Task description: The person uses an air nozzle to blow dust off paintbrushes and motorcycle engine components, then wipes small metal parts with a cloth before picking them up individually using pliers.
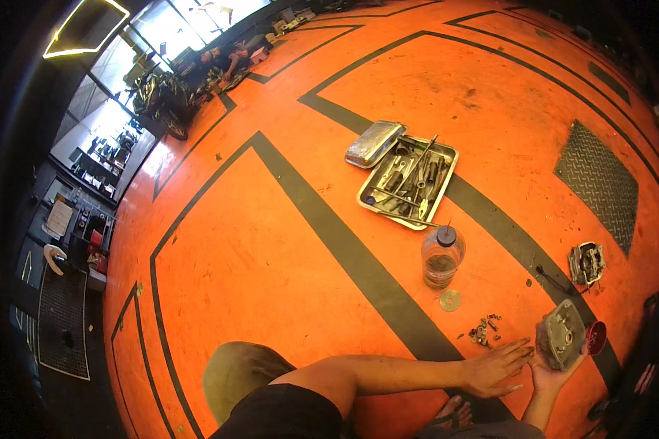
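Note:
My right hand (550, 374) grips a grey metal cover (561, 338), shaped like an engine casing, with its inner side and a round boss showing. My left hand (495, 369) reaches across from the left, its fingers stretched out and pointing toward the cover, with nothing in them. Whether its fingertips touch the cover I cannot tell. A red round dish or lid (597, 337) shows just right of the cover. On the orange floor, beyond my left hand, lies a small heap of bolts and metal bits (482, 334).
A clear bottle (440, 265) with a dark cap stands beyond the bolts, near a flat disc (450, 300). Farther off, a metal tray (389, 213) holds several tools beside a silver tin (374, 144). Another metal part (586, 264) lies right, near a floor plate (597, 189). A motorcycle (159, 102) stands far left.

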`<action>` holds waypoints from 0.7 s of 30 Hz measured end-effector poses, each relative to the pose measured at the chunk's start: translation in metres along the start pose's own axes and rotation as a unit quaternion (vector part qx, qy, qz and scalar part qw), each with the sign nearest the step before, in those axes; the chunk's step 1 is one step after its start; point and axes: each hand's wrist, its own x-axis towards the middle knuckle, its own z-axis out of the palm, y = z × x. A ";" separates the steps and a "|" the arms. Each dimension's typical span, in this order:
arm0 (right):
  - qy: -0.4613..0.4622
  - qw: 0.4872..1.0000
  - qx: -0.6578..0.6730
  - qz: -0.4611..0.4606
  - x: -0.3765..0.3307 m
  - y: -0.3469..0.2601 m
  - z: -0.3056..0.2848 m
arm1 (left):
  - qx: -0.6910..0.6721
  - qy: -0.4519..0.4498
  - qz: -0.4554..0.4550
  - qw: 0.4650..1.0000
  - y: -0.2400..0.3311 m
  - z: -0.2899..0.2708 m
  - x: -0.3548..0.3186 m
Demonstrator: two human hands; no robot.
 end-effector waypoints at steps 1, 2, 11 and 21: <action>0.038 0.999 -0.011 -0.032 0.004 0.004 -0.006 | 0.037 -0.009 0.006 0.999 0.001 0.000 -0.001; 0.075 0.995 -0.022 -0.064 0.006 0.006 -0.009 | 0.073 -0.018 0.012 0.997 0.001 0.001 -0.002; 0.100 0.993 -0.027 -0.053 0.008 0.005 -0.013 | 0.085 0.024 -0.026 0.996 -0.014 0.016 0.004; 0.083 0.977 -0.184 -0.071 0.048 -0.027 -0.067 | 0.147 0.034 -0.160 0.976 -0.044 0.042 -0.015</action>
